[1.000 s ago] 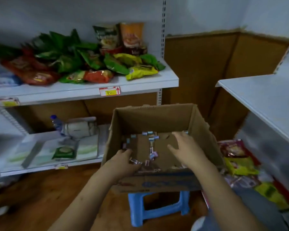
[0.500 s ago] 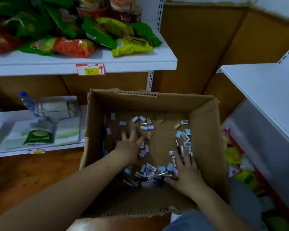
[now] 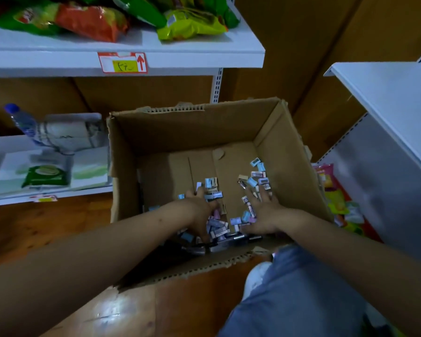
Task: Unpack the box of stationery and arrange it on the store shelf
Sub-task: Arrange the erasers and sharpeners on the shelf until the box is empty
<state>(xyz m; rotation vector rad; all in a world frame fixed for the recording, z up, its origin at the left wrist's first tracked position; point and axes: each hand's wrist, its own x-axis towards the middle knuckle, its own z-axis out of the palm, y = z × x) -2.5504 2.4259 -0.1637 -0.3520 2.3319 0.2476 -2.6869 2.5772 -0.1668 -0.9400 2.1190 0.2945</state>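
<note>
Compared with half a second ago, both hands are sitting closer together over the near part of the cardboard box [image 3: 199,132], and the small erasers [image 3: 213,189] are lying more bunched toward its near wall. The left hand [image 3: 199,210] is resting on the pile with fingers bent over the pieces; whether it is gripping any cannot be told. The right hand [image 3: 261,215] is lying flat, fingers spread, pressing on erasers inside the box. Dark pens [image 3: 229,242] are lying along the box's near wall. Above the box, a red-framed price tag [image 3: 122,62] on the snack shelf [image 3: 180,62] is showing a yellow slip with illegible handwriting and a red upward arrow.
</note>
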